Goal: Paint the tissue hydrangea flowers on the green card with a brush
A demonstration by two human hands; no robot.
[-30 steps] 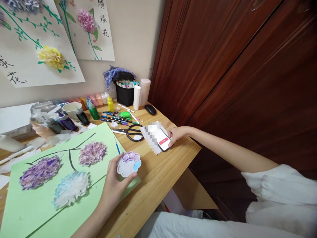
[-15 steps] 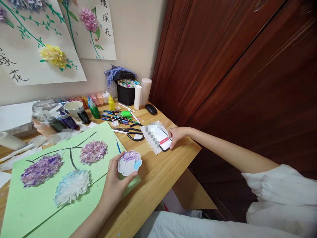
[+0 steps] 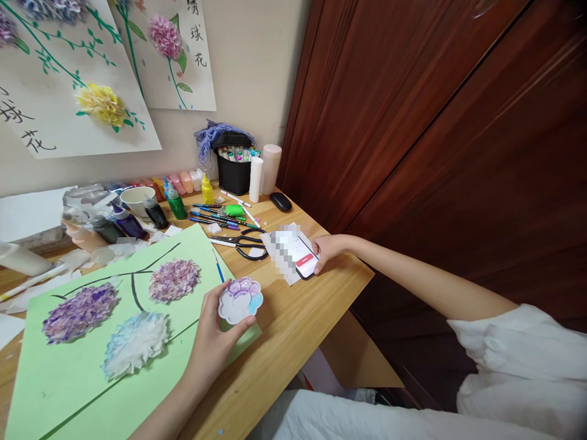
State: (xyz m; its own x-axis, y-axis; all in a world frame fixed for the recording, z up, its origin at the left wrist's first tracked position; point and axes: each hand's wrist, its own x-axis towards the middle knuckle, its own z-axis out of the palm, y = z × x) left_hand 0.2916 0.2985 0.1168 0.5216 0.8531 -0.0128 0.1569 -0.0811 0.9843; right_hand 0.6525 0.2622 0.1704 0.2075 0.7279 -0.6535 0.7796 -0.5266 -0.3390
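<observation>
Between thumb and fingers, my left hand [image 3: 222,327] grips a white flower-shaped paint palette [image 3: 241,300] stained purple and light blue. It is over the right edge of a green sheet [image 3: 68,391] bearing drawn branches and three crumpled-paper flowers: a purple one [image 3: 82,311], a pinkish one [image 3: 174,280] and a white-and-blue one [image 3: 136,345]. A thin blue paintbrush [image 3: 219,267] lies just beyond my left fingertips. Farther right, my right hand [image 3: 329,249] is closed on the right edge of a smartphone [image 3: 306,260] with a lit screen, lying on white tissue [image 3: 291,282].
Black-handled scissors [image 3: 250,243] and several pens [image 3: 213,219] lie behind the palette. Paint bottles [image 3: 175,203], a paper cup [image 3: 139,200] and a black marker case [image 3: 233,174] line the back. A dark wooden cabinet [image 3: 413,153] stands beyond the table's right edge.
The view has shifted very slightly. Both hands keep their holds on the palette and the smartphone; nothing else has visibly moved.
</observation>
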